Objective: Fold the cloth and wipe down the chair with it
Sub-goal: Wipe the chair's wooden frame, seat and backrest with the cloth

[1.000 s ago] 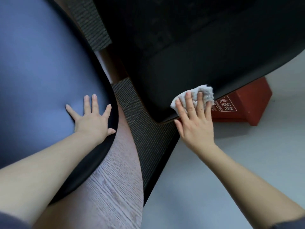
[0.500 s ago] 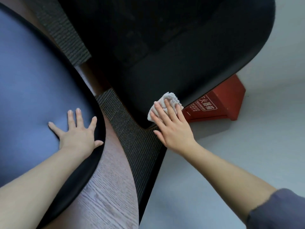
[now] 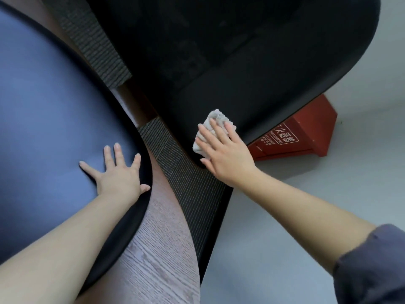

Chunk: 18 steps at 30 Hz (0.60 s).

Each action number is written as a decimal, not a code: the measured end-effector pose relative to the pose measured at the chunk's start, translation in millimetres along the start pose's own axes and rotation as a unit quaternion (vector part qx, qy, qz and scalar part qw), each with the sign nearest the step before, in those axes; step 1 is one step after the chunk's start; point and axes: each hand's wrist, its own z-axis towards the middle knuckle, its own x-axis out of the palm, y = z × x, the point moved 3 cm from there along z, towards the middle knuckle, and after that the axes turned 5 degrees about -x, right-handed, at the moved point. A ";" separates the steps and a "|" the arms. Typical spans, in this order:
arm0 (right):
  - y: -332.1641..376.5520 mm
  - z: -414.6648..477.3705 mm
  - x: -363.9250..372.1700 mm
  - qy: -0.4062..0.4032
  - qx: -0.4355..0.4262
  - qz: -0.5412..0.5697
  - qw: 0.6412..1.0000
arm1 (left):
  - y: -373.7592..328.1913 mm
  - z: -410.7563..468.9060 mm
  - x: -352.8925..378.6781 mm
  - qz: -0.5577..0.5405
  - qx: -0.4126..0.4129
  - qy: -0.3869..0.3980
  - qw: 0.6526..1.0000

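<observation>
Cloth (image 3: 215, 121) & R hand (image 3: 225, 156) have slid along black chair's (image 3: 241, 73) lower edge toward its corner, away from red box (image 3: 306, 137). L hand (image 3: 119, 174) lies flat, fingers spread, on blue seat (image 3: 54, 95) by its black rim, holding nothing. R hand's straight fingers press bunched white cloth onto chair edge.
</observation>
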 end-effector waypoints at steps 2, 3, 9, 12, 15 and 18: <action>-42.3 14.3 -17.2 -0.028 0.103 -0.014 0.994 | 0.4 0.0 -0.7 -0.001 -0.002 0.000 1.000; -67.2 21.3 -25.5 -0.037 0.165 -0.014 0.985 | 0.5 -0.1 -1.3 -0.001 -0.003 0.000 1.000; -33.8 40.8 -17.5 -0.037 0.166 0.020 0.985 | 2.1 0.7 -4.4 0.022 0.006 -0.004 1.000; 18.3 31.4 3.3 0.030 0.011 0.021 0.999 | 6.2 2.5 -5.1 0.026 0.013 -0.016 0.999; -21.2 44.2 -7.0 0.002 0.041 -0.009 0.999 | 10.1 3.9 -7.6 0.038 0.026 -0.023 0.999; -73.0 64.9 -22.6 -0.053 0.162 -0.011 0.985 | 13.4 7.7 -19.9 0.058 0.060 -0.073 0.994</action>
